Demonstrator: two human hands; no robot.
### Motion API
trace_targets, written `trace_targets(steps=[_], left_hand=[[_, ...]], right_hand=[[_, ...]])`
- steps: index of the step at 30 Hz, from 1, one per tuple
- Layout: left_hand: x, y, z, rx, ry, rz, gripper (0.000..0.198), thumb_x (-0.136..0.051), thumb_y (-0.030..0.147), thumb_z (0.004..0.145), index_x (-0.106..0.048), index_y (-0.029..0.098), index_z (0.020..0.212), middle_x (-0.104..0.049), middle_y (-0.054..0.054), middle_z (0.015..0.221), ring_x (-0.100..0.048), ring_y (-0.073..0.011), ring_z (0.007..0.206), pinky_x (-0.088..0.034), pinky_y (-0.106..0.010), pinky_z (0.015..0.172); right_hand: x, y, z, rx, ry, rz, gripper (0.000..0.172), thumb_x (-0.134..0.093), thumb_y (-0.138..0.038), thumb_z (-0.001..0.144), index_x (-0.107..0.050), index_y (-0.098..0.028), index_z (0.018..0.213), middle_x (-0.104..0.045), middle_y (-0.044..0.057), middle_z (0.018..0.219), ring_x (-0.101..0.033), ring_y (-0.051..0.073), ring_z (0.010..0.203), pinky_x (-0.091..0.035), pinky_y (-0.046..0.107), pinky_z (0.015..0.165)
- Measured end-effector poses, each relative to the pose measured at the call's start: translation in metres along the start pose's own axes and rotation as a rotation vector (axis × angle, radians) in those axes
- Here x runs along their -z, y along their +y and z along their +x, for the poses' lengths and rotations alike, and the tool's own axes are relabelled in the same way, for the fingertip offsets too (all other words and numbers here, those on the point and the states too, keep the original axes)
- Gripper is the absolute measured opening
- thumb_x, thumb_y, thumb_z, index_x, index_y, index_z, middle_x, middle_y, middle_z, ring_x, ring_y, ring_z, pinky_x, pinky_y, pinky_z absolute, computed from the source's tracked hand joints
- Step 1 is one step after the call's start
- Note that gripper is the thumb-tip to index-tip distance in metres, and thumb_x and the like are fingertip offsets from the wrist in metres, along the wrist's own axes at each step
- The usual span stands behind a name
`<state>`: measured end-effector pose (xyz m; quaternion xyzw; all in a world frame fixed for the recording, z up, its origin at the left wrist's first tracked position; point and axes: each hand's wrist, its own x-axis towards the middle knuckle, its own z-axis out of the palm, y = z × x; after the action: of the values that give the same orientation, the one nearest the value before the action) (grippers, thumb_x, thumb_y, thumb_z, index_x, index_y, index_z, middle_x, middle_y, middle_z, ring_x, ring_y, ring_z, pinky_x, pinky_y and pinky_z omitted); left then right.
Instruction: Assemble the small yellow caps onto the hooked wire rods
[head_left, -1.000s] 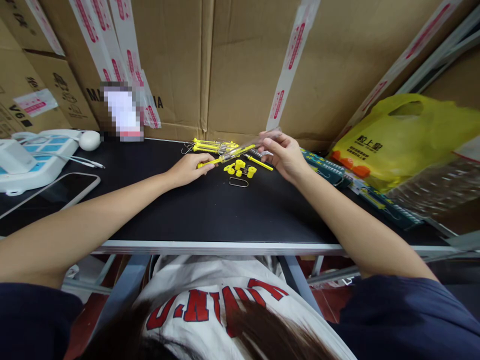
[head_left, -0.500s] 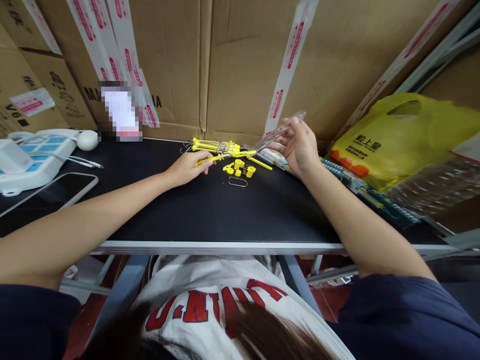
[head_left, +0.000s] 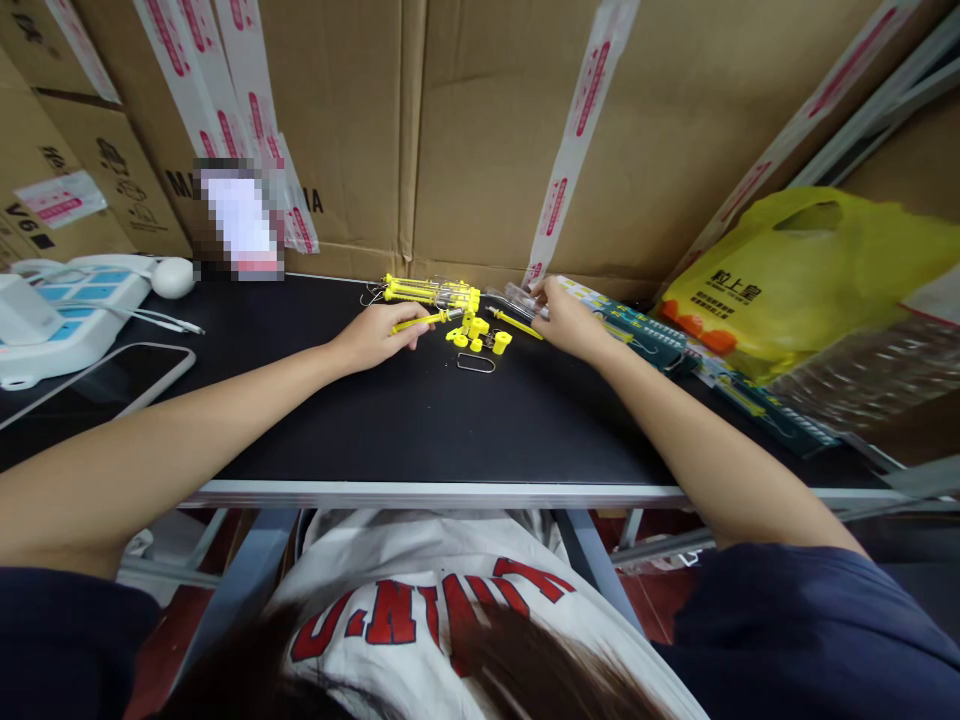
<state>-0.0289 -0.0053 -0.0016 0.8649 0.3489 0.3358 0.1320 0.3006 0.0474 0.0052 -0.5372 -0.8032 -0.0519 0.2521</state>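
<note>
My left hand [head_left: 375,338] rests on the black table [head_left: 420,420], its fingers pinched on a thin yellow rod [head_left: 420,321]. My right hand [head_left: 564,317] is down on the table at the far side, its fingers closed on a clear plastic tube [head_left: 517,298]. Between the hands lie small yellow caps [head_left: 480,335], another yellow rod [head_left: 517,323] and a metal wire clip [head_left: 476,362]. A row of finished yellow and clear pieces [head_left: 431,291] lies just behind, against the cardboard.
Cardboard boxes [head_left: 480,120] wall the back. A yellow plastic bag [head_left: 810,270] and dark green packets [head_left: 645,325] lie at the right. A white power strip [head_left: 67,310] with cables and a tablet [head_left: 105,375] sit at the left.
My right hand lifted the clear tube up off the yellow rod, then came down to the table by the packets. My left hand kept hold of the yellow rod.
</note>
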Motion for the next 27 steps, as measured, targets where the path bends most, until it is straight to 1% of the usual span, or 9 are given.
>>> trace_targets(steps=[3, 7, 10, 13, 16, 19, 23, 25, 27], left_hand=[[0.0, 0.0, 0.0, -0.004, -0.007, 0.004, 0.029, -0.046, 0.039, 0.094, -0.063, 0.016, 0.095, -0.067, -0.001, 0.074, -0.063, -0.0136, 0.072, -0.044, -0.027, 0.074], [0.0, 0.0, 0.0, -0.003, -0.018, 0.024, 0.029, -0.046, 0.039, 0.094, -0.063, 0.016, 0.096, -0.067, 0.0, 0.072, -0.061, -0.013, 0.069, -0.043, -0.026, 0.072], [0.001, 0.001, 0.0, 0.003, -0.021, 0.029, 0.029, -0.046, 0.039, 0.094, -0.064, 0.016, 0.098, -0.067, 0.0, 0.072, -0.061, -0.0127, 0.069, -0.043, -0.026, 0.072], [0.0, 0.001, 0.0, 0.005, -0.02, 0.028, 0.029, -0.047, 0.039, 0.094, -0.065, 0.016, 0.098, -0.067, 0.0, 0.072, -0.061, -0.0123, 0.069, -0.042, -0.026, 0.071], [0.0, 0.001, 0.0, 0.001, -0.019, 0.019, 0.029, -0.048, 0.038, 0.094, -0.065, 0.016, 0.098, -0.067, 0.0, 0.071, -0.061, -0.0119, 0.068, -0.042, -0.025, 0.07], [-0.001, 0.001, 0.0, -0.006, -0.018, 0.019, 0.029, -0.049, 0.038, 0.094, -0.066, 0.016, 0.097, -0.068, 0.0, 0.071, -0.06, -0.0118, 0.067, -0.042, -0.025, 0.069], [0.0, 0.002, 0.0, -0.015, -0.024, 0.032, 0.031, -0.048, 0.04, 0.094, -0.068, 0.016, 0.097, -0.068, 0.0, 0.07, -0.061, -0.0125, 0.067, -0.042, -0.025, 0.069], [0.0, 0.004, 0.0, -0.018, -0.029, 0.038, 0.033, -0.047, 0.041, 0.095, -0.068, 0.016, 0.099, -0.068, 0.001, 0.071, -0.061, -0.0128, 0.067, -0.042, -0.025, 0.069], [0.0, 0.006, 0.0, -0.022, -0.03, 0.04, 0.033, -0.047, 0.042, 0.095, -0.068, 0.016, 0.1, -0.068, 0.001, 0.071, -0.061, -0.0129, 0.067, -0.042, -0.025, 0.069]], right_hand=[[-0.004, 0.001, 0.0, 0.066, 0.018, -0.032, 0.031, -0.055, -0.015, 0.079, -0.059, -0.019, 0.109, -0.062, 0.012, 0.105, -0.06, 0.027, 0.094, -0.048, 0.044, 0.084], [-0.009, -0.003, -0.002, 0.151, 0.025, -0.033, 0.023, -0.056, -0.019, 0.082, -0.061, -0.02, 0.105, -0.063, 0.01, 0.102, -0.059, 0.025, 0.09, -0.047, 0.038, 0.078], [-0.013, -0.006, -0.003, 0.15, 0.019, -0.047, 0.017, -0.058, -0.02, 0.082, -0.059, -0.02, 0.099, -0.064, 0.01, 0.101, -0.058, 0.023, 0.085, -0.044, 0.035, 0.072], [-0.016, -0.006, -0.002, 0.131, 0.009, -0.095, 0.011, -0.06, -0.021, 0.081, -0.057, -0.02, 0.092, -0.064, 0.009, 0.097, -0.057, 0.024, 0.085, -0.042, 0.034, 0.07], [-0.02, -0.005, 0.0, 0.145, 0.0, -0.155, 0.008, -0.061, -0.021, 0.082, -0.057, -0.02, 0.089, -0.063, 0.01, 0.096, -0.058, 0.026, 0.091, -0.043, 0.035, 0.072], [-0.023, -0.003, 0.002, 0.157, 0.023, -0.218, 0.006, -0.059, -0.02, 0.084, -0.061, -0.019, 0.089, -0.063, 0.012, 0.1, -0.057, 0.029, 0.097, -0.044, 0.038, 0.077], [-0.018, -0.003, 0.003, 0.132, 0.096, -0.198, 0.009, -0.057, -0.022, 0.087, -0.065, -0.017, 0.088, -0.063, 0.015, 0.099, -0.057, 0.03, 0.097, -0.045, 0.042, 0.082], [-0.013, -0.008, 0.001, 0.132, 0.16, -0.095, 0.014, -0.055, -0.026, 0.09, -0.065, -0.018, 0.086, -0.063, 0.013, 0.094, -0.057, 0.028, 0.093, -0.045, 0.043, 0.083], [-0.006, -0.019, -0.002, 0.162, 0.219, 0.071, 0.024, -0.049, -0.033, 0.095, -0.065, -0.018, 0.085, -0.064, 0.011, 0.088, -0.058, 0.025, 0.088, -0.045, 0.041, 0.083]])
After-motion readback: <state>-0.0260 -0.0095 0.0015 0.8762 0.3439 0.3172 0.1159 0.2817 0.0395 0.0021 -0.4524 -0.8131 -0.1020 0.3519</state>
